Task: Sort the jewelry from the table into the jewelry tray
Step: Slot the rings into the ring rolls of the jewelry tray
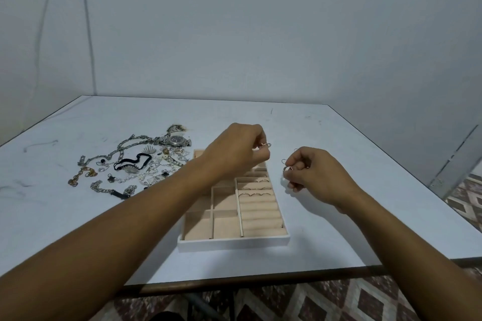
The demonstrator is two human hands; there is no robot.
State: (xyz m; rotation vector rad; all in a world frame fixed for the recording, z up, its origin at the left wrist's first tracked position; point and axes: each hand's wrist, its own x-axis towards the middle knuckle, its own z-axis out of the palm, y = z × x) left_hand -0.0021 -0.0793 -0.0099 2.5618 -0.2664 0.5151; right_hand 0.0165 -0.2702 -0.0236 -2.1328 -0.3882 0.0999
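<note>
Two hands over the jewelry tray [234,241], which lies on the table [339,229] near its front edge. The left hand [240,154] hovers above the tray's far end, fingers curled, pinching a rose-coloured ring [265,145] between thumb and fingertip. The right hand [315,177] is held just beside the tray's right wall, also curled, pinching a silver ring [287,169]. The unsorted jewelry pile [135,164], with a wristwatch [178,140] at its far side, lies on the table to the left of the tray and apart from it. A few thin bands [257,180] sit in slots of the ring rolls [260,214] in the right-hand column; the nearer rolls look unfilled. The step in hand appears to be seating a ring. It would go best with the ring turned edge-on to a slot, lowered between two rolls and pressed until the padding grips it, one hand at a time so that the other ring is not dropped. The left forearm covers the tray's far-left compartments, so their contents cannot be told. Fine wire loops near the right fingers may be earrings, too small to tell. Items in the pile overlap and cannot be counted.
</note>
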